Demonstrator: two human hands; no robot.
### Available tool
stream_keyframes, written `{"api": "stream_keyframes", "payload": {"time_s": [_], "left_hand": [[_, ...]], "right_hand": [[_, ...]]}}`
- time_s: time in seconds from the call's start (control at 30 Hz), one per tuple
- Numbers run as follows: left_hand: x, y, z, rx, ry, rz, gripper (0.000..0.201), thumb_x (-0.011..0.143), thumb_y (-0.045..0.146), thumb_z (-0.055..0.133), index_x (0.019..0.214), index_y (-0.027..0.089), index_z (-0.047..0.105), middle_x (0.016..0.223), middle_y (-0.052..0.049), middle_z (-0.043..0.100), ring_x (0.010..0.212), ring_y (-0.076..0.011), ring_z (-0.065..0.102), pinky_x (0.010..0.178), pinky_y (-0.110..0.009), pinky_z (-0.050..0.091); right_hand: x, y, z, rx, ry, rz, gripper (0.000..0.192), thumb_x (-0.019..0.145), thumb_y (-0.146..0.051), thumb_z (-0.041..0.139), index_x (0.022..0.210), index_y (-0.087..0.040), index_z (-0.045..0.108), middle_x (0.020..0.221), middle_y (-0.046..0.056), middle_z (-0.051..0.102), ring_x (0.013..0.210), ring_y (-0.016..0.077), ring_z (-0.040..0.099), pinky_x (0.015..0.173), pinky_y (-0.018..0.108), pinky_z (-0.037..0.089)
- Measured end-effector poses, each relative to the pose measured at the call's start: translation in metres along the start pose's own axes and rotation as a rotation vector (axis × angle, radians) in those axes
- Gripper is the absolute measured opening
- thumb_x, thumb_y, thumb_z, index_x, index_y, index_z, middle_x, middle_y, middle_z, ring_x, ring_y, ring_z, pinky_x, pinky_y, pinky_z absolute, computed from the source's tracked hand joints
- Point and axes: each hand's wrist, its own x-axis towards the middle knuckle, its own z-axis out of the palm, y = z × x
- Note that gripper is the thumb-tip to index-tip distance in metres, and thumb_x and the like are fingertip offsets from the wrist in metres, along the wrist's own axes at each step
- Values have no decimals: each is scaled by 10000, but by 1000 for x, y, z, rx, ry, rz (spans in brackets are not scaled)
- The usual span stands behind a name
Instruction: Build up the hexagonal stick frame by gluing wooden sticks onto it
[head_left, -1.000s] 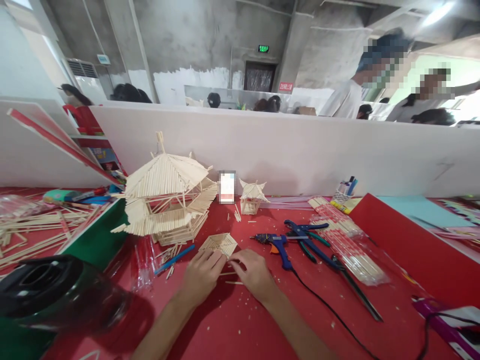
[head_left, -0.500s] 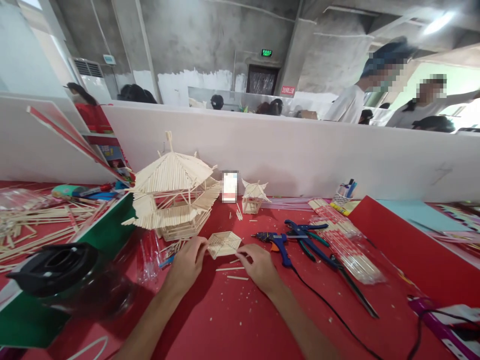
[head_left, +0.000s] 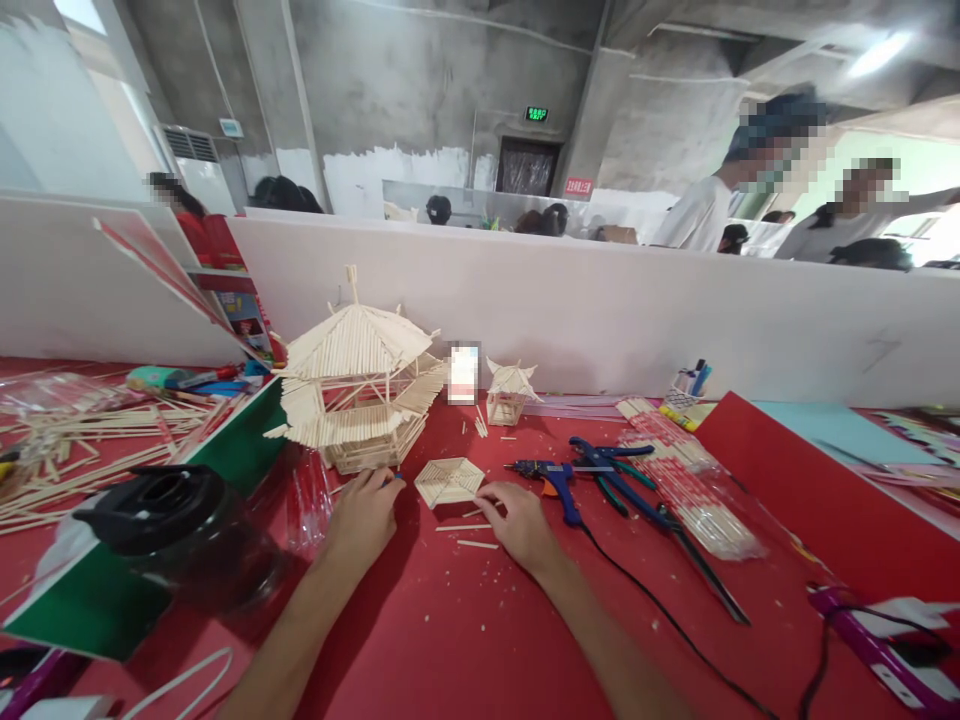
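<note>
In the head view, a pale, ringed hexagonal stick lattice [head_left: 450,482] is lying on the red table [head_left: 465,650]. My right hand [head_left: 519,522] is pinching its right corner; my left hand [head_left: 364,514] is covering a blue stick [head_left: 398,478], its hold unclear. Room is stretching nearer me, a glue gun [head_left: 551,478] bounding the right.

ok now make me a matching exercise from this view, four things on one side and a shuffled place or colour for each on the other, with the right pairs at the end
Things
1. hexagon
2. glue gun
3. bottle
4. small pavilion

Places and colours
A. blue with an orange trigger
B. at the back of the red table, near the white partition
C. between the left hand and the right hand
D. dark with a black lid

Right pairs: 1-C, 2-A, 3-D, 4-B
</note>
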Motion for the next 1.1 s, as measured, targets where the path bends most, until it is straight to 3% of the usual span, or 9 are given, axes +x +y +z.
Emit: {"api": "stream_keyframes", "payload": {"time_s": [0.17,0.27,0.4,0.7,0.97,1.1], "left_hand": [[1,20,2,-148,39,184,208,966,193,462,1036,205,658,978,-44,682,899,-203,615,828,-333,468],[2,31,4,-40,13,231,176,931,109,502,922,200,652,900,-39,678,839,-208,603,781,-327,459],[2,37,-1,50,-69,237,239,862,0,500,935,190,624,954,-62,666,897,-231,599,802,-339,465],[10,34,1,-10,-92,290,286,855,-22,430,922,201,596,953,-49,664,923,-222,600,868,-355,471],[14,29,17,-128,-67,194,227,916,56,382,935,190,564,922,-54,616,866,-218,590,819,-358,475],[15,25,23,-216,-47,91,210,952,109,337,901,200,518,826,-20,605,769,-180,615,706,-291,486]], "right_hand": [[1,-3,1,-14,-8,-4,117,928,-222,598,885,-214,707,841,34,745,785,196,672,739,291,487],[2,-6,1,-17,-15,-16,140,934,-212,580,882,-217,710,837,35,745,787,191,668,740,286,479],[3,-7,-1,-12,-28,-40,157,930,-187,568,884,-223,713,848,34,746,796,187,666,750,280,471],[8,-4,-3,21,-20,-41,163,903,-140,562,870,-216,702,853,39,739,806,185,665,753,265,469],[13,-3,0,51,-18,-1,216,883,-101,513,801,-212,679,745,10,712,699,163,648,665,234,446],[15,-2,4,41,-10,21,194,868,-98,515,784,-206,653,721,11,691,679,165,628,650,239,435]]}}
